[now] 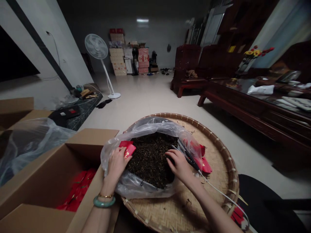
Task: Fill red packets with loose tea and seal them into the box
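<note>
While the left hand [118, 163] pinches a gold-printed red packet [129, 150] at the left edge of the dried tea leaves [152, 158], the right hand [180, 163] sits at their right edge, its fingers curled. We cannot tell whether these fingers grasp any leaf. We find the leaves in an open clear plastic bag [145, 192], which rests on a round woven bamboo tray [220, 161]. Beside the right hand lies a corded black clamp-like tool [190, 158]; more red packets [81, 186] lie in the cardboard box [31, 220] at left.

We judge the step in hand to be working at the leaves with a packet held ready. In our judgement, the next move calls for a secure pinch on the packet, a small, controlled gather of leaf, and clearance from the tool's cord [218, 189]. Whether the packet's mouth is open, we cannot establish.
</note>
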A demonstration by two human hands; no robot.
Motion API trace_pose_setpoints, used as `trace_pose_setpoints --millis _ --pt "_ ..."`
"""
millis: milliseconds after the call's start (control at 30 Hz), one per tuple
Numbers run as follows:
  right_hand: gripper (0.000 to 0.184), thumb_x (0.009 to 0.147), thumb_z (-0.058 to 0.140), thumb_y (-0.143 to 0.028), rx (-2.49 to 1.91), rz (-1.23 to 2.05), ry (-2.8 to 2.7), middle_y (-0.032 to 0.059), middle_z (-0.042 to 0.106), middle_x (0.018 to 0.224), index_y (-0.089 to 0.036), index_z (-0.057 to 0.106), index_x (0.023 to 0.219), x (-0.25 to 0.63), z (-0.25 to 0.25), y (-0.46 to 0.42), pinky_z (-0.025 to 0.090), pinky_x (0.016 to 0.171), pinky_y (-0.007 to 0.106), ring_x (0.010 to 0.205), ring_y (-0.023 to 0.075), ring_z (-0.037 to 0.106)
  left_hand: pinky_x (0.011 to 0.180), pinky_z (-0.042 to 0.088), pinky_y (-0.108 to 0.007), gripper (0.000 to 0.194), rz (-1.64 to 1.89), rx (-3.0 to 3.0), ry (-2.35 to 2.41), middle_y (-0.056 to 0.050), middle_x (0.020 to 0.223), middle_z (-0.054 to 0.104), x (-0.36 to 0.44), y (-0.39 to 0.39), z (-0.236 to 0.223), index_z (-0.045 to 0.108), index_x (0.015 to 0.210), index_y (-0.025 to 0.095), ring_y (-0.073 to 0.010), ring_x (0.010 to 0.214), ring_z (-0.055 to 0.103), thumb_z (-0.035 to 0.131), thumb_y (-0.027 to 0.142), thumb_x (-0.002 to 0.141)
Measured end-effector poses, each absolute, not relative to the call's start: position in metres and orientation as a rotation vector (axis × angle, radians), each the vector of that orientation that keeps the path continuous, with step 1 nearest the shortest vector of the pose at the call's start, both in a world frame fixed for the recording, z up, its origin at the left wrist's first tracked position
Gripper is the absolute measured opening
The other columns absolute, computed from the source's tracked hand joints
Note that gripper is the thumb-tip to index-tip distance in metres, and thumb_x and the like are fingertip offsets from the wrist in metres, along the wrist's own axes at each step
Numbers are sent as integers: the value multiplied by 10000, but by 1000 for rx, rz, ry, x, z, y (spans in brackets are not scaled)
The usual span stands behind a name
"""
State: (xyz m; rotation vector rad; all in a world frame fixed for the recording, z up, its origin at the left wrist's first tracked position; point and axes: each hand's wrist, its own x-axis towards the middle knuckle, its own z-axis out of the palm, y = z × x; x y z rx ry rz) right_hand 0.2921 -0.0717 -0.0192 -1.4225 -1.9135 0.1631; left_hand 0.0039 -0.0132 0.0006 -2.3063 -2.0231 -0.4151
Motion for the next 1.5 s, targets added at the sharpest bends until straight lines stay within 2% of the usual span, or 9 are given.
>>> trace_pose_setpoints --millis 267,467,800,933,1033,1133,1233,1367,1500 --pt "213 857 476 -173 -1411 311 -1925 82 667 971 -204 629 1001 287 -15 -76 513 819 384 896 218 626 856 443 -339 253 -427 -2389 -1993 -124 1034 675 0 -9 2 688 1013 168 -250 948 609 526 265 845" --pt "206 856 472 -170 -1360 443 -1907 70 672 932 -209 628 986 281 -7 -82 519 792 340 869 203 640 929 421 -389 317 -503 -2440 -1958 -134 1109 663 -3 -9 -2 706 998 173 -259 1021 591 433 290 886" --pt "206 853 507 -289 -1338 710 -1702 88 688 939 -192 661 950 280 -8 -84 507 809 383 884 227 644 890 476 -430 312 -847 -2312 -1831 -107 1018 688 -3 -12 -9 719 988 187 -253 960 598 449 189 832" --pt "416 823 526 -475 -1202 1174 -1207 102 665 964 -190 581 1121 258 -8 -79 550 648 355 813 215 652 950 446 -490 329 -1148 -2244 -1494 -131 1214 605 36 -38 -5 663 1108 189 -291 1141 499 445 142 866" --pt "541 740 631 -459 -1047 1369 -989 74 637 995 -217 512 1209 240 -7 -74 559 597 322 794 187 640 1001 412 -509 370 -1187 -2400 -1347 -111 1341 519 72 -60 -12 619 1178 230 -296 1258 422 452 111 869" --pt "471 704 661 -325 -1033 1279 -1017 47 642 969 -229 556 1153 238 -6 -71 538 550 267 755 164 621 1016 418 -489 395 -1339 -2566 -1369 -116 1353 519 90 -71 -20 550 1261 215 -280 1261 453 494 193 870" --pt "424 744 583 -250 -1095 1186 -1141 40 666 916 -223 560 1166 248 -4 -71 513 505 248 708 162 622 964 480 -429 483 -1508 -2706 -1739 -111 1278 594 89 -68 -18 528 1284 191 -265 1147 576 574 312 819" --pt "340 812 518 -210 -1201 851 -1417 77 685 999 -207 606 1140 257 -1 -74 557 724 338 882 212 650 791 565 -352 294 -1619 -2881 -2174 -69 969 744 82 -63 -5 718 991 187 -249 852 704 605 321 755" --pt "383 891 452 -172 -1182 333 -1683 113 654 1104 -209 543 1261 255 -4 -76 518 883 373 1018 218 615 690 574 -327 272 -1947 -2754 -2361 -74 836 759 89 -67 0 745 841 155 -251 740 709 647 363 697"
